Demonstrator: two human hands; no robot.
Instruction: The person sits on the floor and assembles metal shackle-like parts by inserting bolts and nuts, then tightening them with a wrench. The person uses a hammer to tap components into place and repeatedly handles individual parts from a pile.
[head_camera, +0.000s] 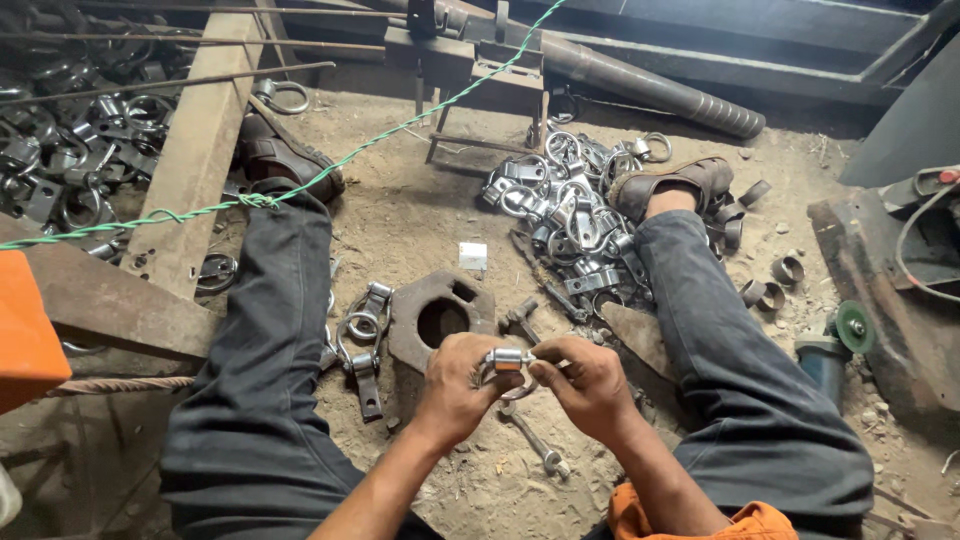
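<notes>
Both hands met over one small metal clamp (507, 360): the left hand (462, 385) curled around its ring part from below, and the right hand (583, 383) pinched its shiny block end between thumb and fingertips. The clamp sat in the air between the knees, just above a spanner (533, 442) on the dirt floor (420, 215) and near a heavy iron block (440, 318) with a round hole. Further out lay a pile of finished clamps (565, 210) by the right shoe (672, 184), and a grinder (832, 345) at the right. With so light a fingertip pinch, the piece looked likely to slip and drop into the sand, or nip a finger if the parts snapped together.
</notes>
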